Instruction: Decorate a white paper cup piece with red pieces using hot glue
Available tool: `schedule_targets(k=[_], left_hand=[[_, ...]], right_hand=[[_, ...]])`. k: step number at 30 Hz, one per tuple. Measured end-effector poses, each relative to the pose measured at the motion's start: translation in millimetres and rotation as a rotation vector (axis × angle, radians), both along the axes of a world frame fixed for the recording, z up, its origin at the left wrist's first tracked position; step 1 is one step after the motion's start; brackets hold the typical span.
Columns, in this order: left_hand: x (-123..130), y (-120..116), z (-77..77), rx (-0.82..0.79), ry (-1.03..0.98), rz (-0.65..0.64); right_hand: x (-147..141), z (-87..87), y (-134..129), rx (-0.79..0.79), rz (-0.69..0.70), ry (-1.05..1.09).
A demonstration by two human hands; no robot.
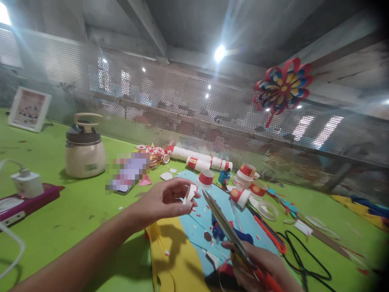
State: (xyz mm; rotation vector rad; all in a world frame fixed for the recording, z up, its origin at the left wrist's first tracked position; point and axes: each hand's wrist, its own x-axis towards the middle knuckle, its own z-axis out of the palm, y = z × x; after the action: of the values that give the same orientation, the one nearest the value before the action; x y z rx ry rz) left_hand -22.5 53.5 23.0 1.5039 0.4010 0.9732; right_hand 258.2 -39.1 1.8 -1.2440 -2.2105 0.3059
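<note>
A small white-and-red piece [190, 195] is pinched now in the left hand [165, 198]; scissors [224, 221] are gripped in the right hand [257, 265], a cup [206, 179] seen beyond.

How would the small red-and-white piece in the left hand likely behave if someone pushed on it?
The small red-and-white piece looks thin, so it would probably bend under a push. It is likely very light, being little and held at the fingertips of the left hand. Its angled shape suggests it may keep a fold rather than flop.
</note>
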Motion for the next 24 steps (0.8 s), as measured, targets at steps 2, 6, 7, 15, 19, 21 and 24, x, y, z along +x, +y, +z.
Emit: schedule_targets(k=[2, 6, 7, 15, 19, 21, 24], left_hand=[[4, 0, -2.2, 0.041, 0.012, 0.094], [12, 1, -7.1, 0.145, 0.044, 0.249], [14, 1, -8.6, 0.168, 0.055, 0.281], [21, 0, -17.9, 0.334, 0.145, 0.527], [24, -1, -23.0, 0.353, 0.163, 0.521], [25, -1, -25.4, 0.341, 0.187, 0.516], [26, -3, -26.4, 0.32, 0.207, 0.537]], right_hand=[[-4, 1.0, 2, 0.072, -0.002, -0.012], [-9, -0.4, 6, 0.151, -0.026, -0.046], [-10, -2.4, 7, 0.152, -0.04, -0.057], [-3, -28.2, 5, 0.179, -0.093, -0.097], [-2, -34.0, 2, 0.12, -0.097, -0.152], [-4, -31.8, 0, 0.09, -0.108, -0.214], [-8, -24.5, -4, 0.062, -0.118, -0.28]])
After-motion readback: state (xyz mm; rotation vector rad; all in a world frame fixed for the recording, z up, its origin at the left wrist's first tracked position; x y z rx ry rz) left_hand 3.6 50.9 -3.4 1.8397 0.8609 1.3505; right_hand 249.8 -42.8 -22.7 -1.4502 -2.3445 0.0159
